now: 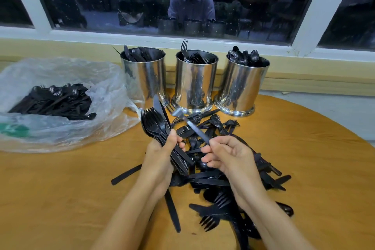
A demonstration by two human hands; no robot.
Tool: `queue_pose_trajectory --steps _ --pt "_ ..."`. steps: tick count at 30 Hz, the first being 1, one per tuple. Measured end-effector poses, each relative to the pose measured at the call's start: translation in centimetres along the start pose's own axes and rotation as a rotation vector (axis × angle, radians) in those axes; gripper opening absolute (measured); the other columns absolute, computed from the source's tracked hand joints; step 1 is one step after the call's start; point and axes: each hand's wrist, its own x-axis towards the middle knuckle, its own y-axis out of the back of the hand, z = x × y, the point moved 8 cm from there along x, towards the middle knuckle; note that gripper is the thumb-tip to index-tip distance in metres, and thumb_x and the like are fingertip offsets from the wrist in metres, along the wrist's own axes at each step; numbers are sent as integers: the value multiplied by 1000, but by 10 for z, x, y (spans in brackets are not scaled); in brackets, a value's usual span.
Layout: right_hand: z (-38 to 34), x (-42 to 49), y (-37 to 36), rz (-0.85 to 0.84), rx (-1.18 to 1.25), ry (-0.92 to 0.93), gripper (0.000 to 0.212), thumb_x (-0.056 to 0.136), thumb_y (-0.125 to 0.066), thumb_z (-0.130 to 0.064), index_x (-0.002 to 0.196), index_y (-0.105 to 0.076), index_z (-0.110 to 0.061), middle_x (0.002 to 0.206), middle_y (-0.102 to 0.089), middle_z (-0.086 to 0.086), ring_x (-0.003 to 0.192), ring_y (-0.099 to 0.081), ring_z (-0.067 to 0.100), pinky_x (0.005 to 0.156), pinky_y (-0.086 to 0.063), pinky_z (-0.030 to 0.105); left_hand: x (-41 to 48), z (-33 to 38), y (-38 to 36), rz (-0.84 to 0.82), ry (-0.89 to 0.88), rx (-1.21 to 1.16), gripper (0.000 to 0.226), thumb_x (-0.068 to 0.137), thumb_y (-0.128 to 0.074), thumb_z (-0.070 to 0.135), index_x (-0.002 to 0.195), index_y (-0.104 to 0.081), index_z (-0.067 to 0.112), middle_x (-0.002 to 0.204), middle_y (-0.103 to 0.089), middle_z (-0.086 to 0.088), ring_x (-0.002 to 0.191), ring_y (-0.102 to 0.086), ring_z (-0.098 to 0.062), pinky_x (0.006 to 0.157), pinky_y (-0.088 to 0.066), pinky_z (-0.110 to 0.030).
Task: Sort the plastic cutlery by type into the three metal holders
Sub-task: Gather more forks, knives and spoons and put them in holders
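Here, beside the bag [105, 79], left hand [160, 156] grips bundled cutlery [155, 126], right hand [229, 156] pinches a lone fork [193, 129].

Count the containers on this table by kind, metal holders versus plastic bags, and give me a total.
Metal holders: 3 (left holder, middle holder, right holder)
Plastic bag: 1
Total: 4

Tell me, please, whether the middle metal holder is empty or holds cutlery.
Not empty: forks show at the rim of the middle holder, and one tall fork sticks up above it.
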Motion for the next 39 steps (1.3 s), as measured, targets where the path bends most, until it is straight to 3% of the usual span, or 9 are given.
queue_pose_trajectory --steps 6,12,16,20,24,26,28,33,39 --pt "7 -4 -7 86 -132 72 9 90 -67 -17 83 -65 -11 62 -58 -3 56 -51 8 55 -46 18 -1 -1 -6 -45 46 -103 25 93 -56 33 92 -57 8 70 -58 1 65 -58 -9 71 -52 -28" --pt "10 -5 -19 7 -377 143 11 83 -74 -19 76 -68 -14 70 -66 -1 66 -57 7 64 -49 18 0 -3 -4 -38 49 -62 41 80 -62 41 96 -56 4 76 -58 -2 70 -59 -12 72 -50 -30" --pt "12 -9 -30 -65 -537 211 11 81 -77 -18 74 -69 -16 69 -64 -4 62 -52 3 62 -46 16 4 -4 1 -14 48 -68 40 86 -64 38 103 -54 3 76 -56 -3 69 -57 -13 69 -50 -28" --pt "2 -10 -31 -78 -651 332 4 83 -75 -24 84 -72 -21 73 -59 -13 68 -52 4 64 -42 13 2 2 0 -26 -13 -55 28 93 -58 34 94 -54 6 66 -54 0 63 -52 -12 63 -50 -25" --pt "-3 -9 -29 -163 -957 387 27 89 -62 -39 115 -69 -33 94 -58 -26 90 -45 -7 79 -39 12 0 18 4 -14 -74 -184 21 97 -54 26 83 -53 11 65 -53 3 61 -49 -9 69 -45 -28" --pt "0 -8 -25 -207 -1061 326 30 91 -62 -38 121 -66 -36 85 -54 -33 88 -44 -11 83 -41 15 1 23 7 3 -73 -253 18 98 -53 24 84 -51 12 68 -52 3 61 -49 -8 69 -45 -27" --pt "0 -6 -22 -193 -987 272 26 88 -68 -29 114 -70 -32 72 -56 -31 77 -53 -6 79 -47 16 2 24 10 1 -74 -280 16 97 -54 24 87 -51 12 69 -51 3 60 -49 -8 68 -45 -26" --pt "6 -6 -27 -124 -609 135 13 80 -79 -21 90 -71 -19 73 -70 -1 56 -59 1 55 -48 15 -1 18 3 -46 -124 -107 18 88 -64 28 90 -57 11 68 -54 0 65 -51 -12 70 -47 -29" --pt "-10 -1 -10 -102 -629 128 11 90 -67 -17 99 -73 -20 66 -68 -8 50 -59 -1 54 -50 16 2 22 15 51 -146 -185 15 96 -57 25 97 -52 10 68 -53 2 62 -52 -10 64 -50 -26"
